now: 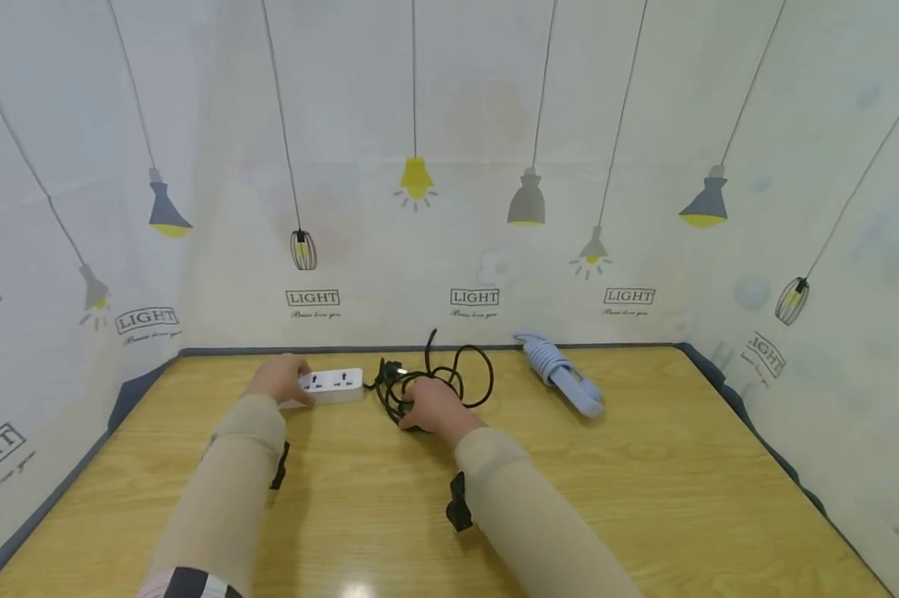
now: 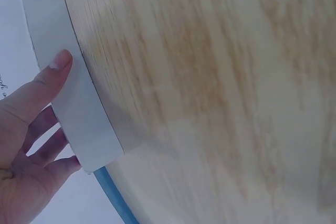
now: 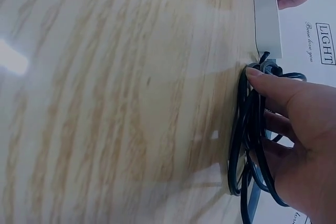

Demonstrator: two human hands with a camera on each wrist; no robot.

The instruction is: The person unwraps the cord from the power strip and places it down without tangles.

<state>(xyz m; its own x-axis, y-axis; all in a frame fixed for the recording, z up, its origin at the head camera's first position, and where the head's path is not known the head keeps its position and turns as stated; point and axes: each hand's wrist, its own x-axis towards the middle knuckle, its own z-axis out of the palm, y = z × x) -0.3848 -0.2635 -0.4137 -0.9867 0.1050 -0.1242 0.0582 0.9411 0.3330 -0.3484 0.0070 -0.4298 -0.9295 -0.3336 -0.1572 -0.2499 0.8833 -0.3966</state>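
A white power strip point(image 1: 340, 387) lies toward the back left of the table, its sockets facing up. My left hand point(image 1: 279, 380) grips its left end, with the thumb on the front side and the fingers behind, as the left wrist view shows. From the strip's right end runs a black cord point(image 1: 389, 407), gathered in loose loops. My right hand point(image 1: 440, 407) holds the bundle, thumb in front and fingers curled behind the loops in the right wrist view. The black plug point(image 1: 393, 371) sits among the loops. One loop and a loose end stick out at the back.
Right of the cord lies a light blue bundle of wound cord point(image 1: 561, 375) with a long flat end. The wooden table point(image 1: 643, 482) ends at a wall cloth point(image 1: 389, 274) printed with lamps, hanging behind and along both sides.
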